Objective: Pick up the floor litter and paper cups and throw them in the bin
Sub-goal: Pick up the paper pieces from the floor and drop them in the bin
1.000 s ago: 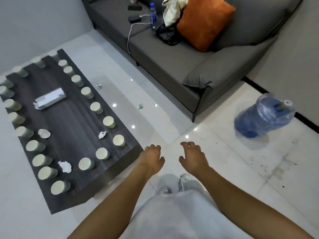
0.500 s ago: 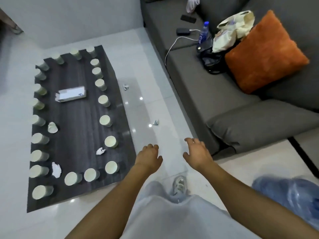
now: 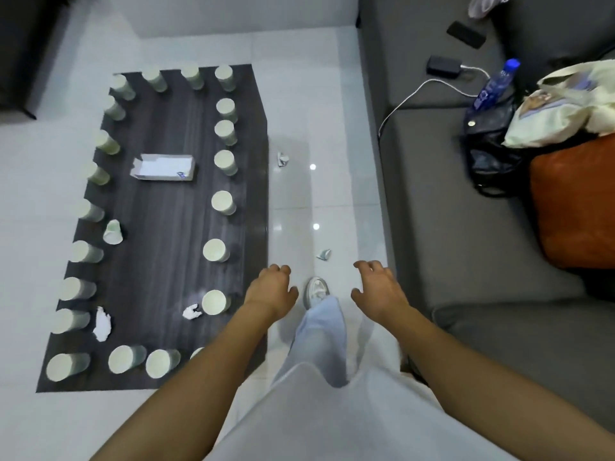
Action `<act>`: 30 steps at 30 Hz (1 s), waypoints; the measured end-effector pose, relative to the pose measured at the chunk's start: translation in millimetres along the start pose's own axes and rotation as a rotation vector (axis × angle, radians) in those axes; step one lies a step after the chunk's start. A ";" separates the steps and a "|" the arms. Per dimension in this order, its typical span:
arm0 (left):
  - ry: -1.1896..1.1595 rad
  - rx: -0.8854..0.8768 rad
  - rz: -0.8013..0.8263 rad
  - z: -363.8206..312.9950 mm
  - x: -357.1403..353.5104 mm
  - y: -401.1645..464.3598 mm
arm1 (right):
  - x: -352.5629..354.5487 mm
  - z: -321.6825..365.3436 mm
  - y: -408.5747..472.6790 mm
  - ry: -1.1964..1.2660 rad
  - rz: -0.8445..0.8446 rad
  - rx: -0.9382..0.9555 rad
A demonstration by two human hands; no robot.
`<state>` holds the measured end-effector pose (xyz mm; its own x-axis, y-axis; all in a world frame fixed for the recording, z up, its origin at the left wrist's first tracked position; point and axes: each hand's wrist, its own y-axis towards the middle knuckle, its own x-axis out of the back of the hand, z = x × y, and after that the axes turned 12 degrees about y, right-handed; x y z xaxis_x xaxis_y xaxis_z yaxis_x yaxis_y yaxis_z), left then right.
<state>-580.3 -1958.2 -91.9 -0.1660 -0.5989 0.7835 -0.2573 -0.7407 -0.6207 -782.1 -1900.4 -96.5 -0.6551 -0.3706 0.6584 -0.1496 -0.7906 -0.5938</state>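
Note:
Two crumpled bits of litter lie on the white floor between table and sofa: a near scrap just beyond my hands and a far scrap. Several pale paper cups ring the dark low table, with one cup tipped over, crumpled tissues and a flattened white carton. My left hand hangs over the table's right edge, fingers loosely curled, holding nothing. My right hand hovers beside the sofa, also loose and holding nothing. No bin is in view.
A grey sofa runs along the right, carrying an orange cushion, a black bag, a water bottle, a cloth bag and a charger with cable. My shoe stands on the narrow floor strip.
The view has swung left and forward along the gap between table and sofa. The blue water jug has dropped out of sight. Both hands stay held out, holding nothing.

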 end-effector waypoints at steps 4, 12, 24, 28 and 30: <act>-0.021 -0.001 0.001 -6.8 31.1 53.8 | 31.0 11.3 61.2 -0.013 0.021 0.005; -0.109 0.103 0.041 -26.8 60.9 157.9 | 68.2 10.8 182.4 -0.040 0.162 0.018; -0.236 0.237 0.135 -42.0 -80.3 328.8 | -20.7 -75.0 375.8 -0.140 0.369 -0.005; -0.234 0.195 0.163 -43.5 -153.8 398.8 | -74.8 -120.9 439.7 -0.153 0.391 -0.009; -0.229 0.182 0.176 -45.2 -187.1 429.4 | -103.6 -142.0 468.1 -0.158 0.399 -0.001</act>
<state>-702.7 -2150.4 -503.6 0.0310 -0.7599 0.6493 -0.0662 -0.6498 -0.7572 -889.5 -2162.9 -508.3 -0.5401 -0.7178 0.4394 0.0920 -0.5694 -0.8169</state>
